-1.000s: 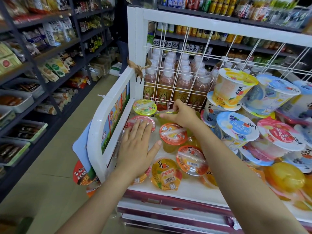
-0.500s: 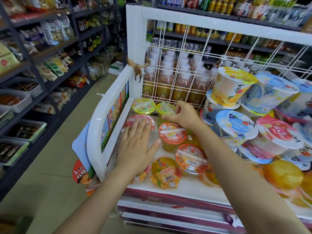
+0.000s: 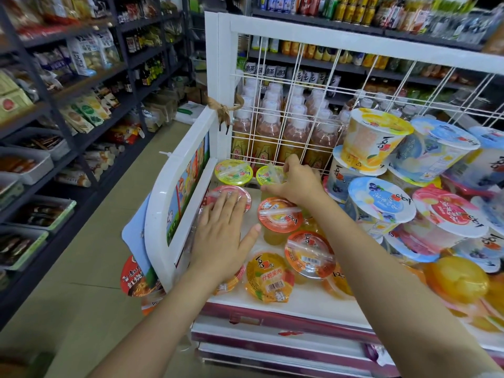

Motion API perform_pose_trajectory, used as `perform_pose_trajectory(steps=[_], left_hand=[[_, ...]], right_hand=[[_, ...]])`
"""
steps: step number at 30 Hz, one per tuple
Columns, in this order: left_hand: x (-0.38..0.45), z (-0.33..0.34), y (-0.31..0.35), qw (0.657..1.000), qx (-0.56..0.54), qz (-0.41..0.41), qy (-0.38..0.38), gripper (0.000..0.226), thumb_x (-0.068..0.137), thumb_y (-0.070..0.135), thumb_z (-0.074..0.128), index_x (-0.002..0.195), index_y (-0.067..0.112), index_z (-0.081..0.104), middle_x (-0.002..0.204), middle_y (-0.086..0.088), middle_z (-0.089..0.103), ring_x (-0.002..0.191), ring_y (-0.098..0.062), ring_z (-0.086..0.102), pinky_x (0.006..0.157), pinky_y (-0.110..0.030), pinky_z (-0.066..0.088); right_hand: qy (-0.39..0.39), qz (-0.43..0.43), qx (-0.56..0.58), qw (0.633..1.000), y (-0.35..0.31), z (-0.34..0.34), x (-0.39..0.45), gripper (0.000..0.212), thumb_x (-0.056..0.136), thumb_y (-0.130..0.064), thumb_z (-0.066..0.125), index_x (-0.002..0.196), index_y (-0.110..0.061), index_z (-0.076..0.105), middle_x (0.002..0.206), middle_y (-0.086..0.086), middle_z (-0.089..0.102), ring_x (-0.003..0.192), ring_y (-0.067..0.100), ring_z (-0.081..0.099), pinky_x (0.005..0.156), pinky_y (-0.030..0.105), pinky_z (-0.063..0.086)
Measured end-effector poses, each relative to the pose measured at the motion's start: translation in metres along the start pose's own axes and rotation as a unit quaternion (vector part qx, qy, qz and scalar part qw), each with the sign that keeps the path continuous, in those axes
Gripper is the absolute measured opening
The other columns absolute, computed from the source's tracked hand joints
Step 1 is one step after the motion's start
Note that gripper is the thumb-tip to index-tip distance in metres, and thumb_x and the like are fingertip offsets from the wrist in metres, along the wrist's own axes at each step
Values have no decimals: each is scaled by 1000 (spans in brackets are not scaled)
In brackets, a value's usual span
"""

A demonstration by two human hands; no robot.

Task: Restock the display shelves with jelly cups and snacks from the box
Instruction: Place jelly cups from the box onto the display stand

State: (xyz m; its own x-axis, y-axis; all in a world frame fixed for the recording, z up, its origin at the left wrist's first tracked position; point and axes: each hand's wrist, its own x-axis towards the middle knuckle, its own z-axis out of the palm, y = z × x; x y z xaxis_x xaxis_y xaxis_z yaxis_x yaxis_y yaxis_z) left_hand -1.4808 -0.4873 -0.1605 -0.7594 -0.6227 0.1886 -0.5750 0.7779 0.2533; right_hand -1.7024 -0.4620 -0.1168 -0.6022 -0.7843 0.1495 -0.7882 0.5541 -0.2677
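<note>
Left hand lies flat, fingers straight and spread, pressing the jelly cups at 9 o'clock on the white shelf; fingertips rest on a pink-lid cup. Right hand reaches to 12 o'clock, fingers curled, pinching a yellow-lid cup by the film on its lid, just in front of the wire grid. Second yellow-lid cup sits just left of it, in the back corner. Orange-lid cup stands upright between the hands, another orange-lid cup tilted at 5 o'clock from it, a yellow cup on its side at 6 o'clock near the front edge. Big cups stacked at 3 o'clock. Bottles behind the grid. No box in view.
</note>
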Motion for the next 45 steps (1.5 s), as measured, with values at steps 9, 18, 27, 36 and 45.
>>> perform_pose_trajectory(steps=[9, 18, 27, 36, 45], left_hand=[[0, 1, -1, 1000, -2, 3, 4, 85, 87, 67, -8, 159, 25, 1, 168, 3, -2, 153, -13, -10, 119, -33, -13], [0, 3, -3, 1000, -8, 11, 13, 82, 90, 64, -4, 160, 22, 11, 167, 1, 9, 154, -15, -1, 122, -36, -4], [-1, 3, -2, 1000, -1, 10, 6, 81, 91, 64, -3, 160, 22, 7, 168, 1, 5, 154, -15, -4, 121, -35, -7], [-1, 4, -3, 1000, -4, 9, 6, 84, 89, 67, -7, 160, 23, 6, 168, 1, 4, 154, -15, -5, 122, -37, -6], [-1, 1, -2, 1000, 16, 25, -4, 68, 88, 66, -12, 154, 51, -1, 168, -2, 1, 153, -19, -12, 119, -39, -9]], right_hand=[[-1, -11, -100, 995, -7, -3, -1, 88, 73, -86, 51, 119, -11, 47, 95, 9, 66, 101, 32, 60, 104, 47, 36], [-123, -90, 141, 978, 3, -30, -66, 64, 74, -56, 79, 117, -18, 51, 109, 1, 57, 99, 20, 56, 83, 33, 50], [-119, -81, 118, 982, 0, -24, -74, 69, 66, -50, 87, 115, -20, 48, 101, -1, 58, 85, 18, 57, 64, 28, 43], [-64, -69, 93, 991, -9, -14, -70, 67, 66, -56, 85, 100, -13, 46, 75, 1, 55, 64, 17, 48, 51, 31, 35], [-61, -72, 152, 984, 5, -15, -79, 59, 70, -49, 84, 112, -17, 56, 98, -2, 62, 86, 16, 57, 69, 33, 48]])
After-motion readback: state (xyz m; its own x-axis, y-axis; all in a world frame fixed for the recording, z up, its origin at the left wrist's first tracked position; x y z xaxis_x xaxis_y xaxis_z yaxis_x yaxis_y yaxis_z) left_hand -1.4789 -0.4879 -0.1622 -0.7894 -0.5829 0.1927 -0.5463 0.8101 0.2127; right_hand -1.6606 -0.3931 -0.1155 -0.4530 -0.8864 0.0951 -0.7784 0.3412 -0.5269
